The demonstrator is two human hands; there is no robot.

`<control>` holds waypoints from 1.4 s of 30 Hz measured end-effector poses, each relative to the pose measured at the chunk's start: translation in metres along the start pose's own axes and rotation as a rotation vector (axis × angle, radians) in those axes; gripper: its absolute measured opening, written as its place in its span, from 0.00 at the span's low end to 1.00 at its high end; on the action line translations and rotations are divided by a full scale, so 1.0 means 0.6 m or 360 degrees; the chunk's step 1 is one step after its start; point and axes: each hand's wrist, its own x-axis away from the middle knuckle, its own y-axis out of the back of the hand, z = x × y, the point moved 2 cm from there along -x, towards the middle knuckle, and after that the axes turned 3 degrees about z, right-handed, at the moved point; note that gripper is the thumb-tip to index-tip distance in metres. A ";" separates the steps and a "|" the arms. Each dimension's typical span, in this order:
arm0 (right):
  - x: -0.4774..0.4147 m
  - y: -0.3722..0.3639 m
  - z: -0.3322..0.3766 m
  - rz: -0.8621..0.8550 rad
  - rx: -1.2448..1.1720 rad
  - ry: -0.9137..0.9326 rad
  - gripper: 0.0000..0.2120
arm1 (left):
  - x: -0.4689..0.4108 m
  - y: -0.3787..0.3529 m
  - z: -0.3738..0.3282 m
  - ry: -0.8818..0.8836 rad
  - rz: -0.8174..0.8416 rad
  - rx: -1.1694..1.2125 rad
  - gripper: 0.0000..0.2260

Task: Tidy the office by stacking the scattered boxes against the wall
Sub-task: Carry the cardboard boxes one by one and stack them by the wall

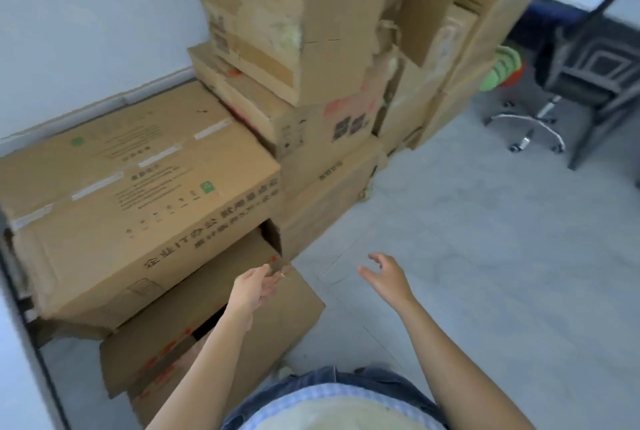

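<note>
Stacked boxes fill the left and upper middle against the wall, bare floor lies open at right, with an office chair blocking the upper right.

Boxes stacked against wall, office chair far right.
</note>
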 end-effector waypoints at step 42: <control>0.313 0.790 -0.884 -0.2071 -0.1864 -0.1471 0.21 | 0.283 -1.598 0.171 -0.0299 0.1757 -0.1878 0.07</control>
